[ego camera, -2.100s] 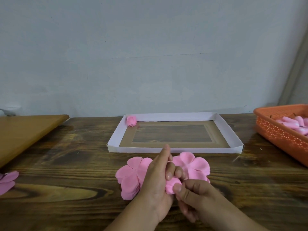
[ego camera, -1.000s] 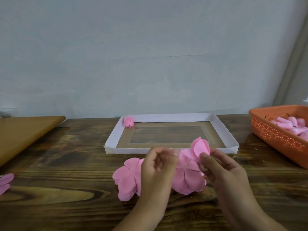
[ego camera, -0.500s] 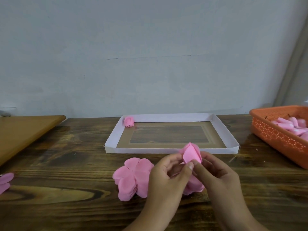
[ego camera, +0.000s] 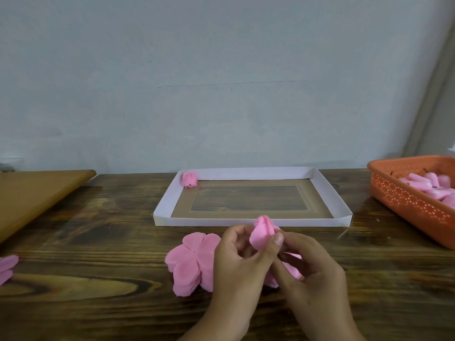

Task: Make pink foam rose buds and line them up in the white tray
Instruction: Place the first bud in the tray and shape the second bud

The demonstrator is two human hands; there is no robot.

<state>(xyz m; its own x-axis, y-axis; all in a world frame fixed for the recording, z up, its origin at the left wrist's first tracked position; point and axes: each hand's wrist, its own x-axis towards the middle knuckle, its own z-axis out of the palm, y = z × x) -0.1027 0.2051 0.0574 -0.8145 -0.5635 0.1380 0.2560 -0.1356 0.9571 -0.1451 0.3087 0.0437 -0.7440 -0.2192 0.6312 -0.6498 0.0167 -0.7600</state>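
While both hands (ego camera: 278, 264) pinch the half-wrapped bud (ego camera: 263, 233) at frame centre, its soft, light foam likely needs gentle pressure near the base.

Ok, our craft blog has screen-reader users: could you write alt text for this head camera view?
Two hands, left hand and right hand, wrap a pink foam bud above a wooden table. Beyond them a white tray holds one finished bud in its far left corner. Flat pink petal cutouts lie beside the hands, and an orange basket stands at right.
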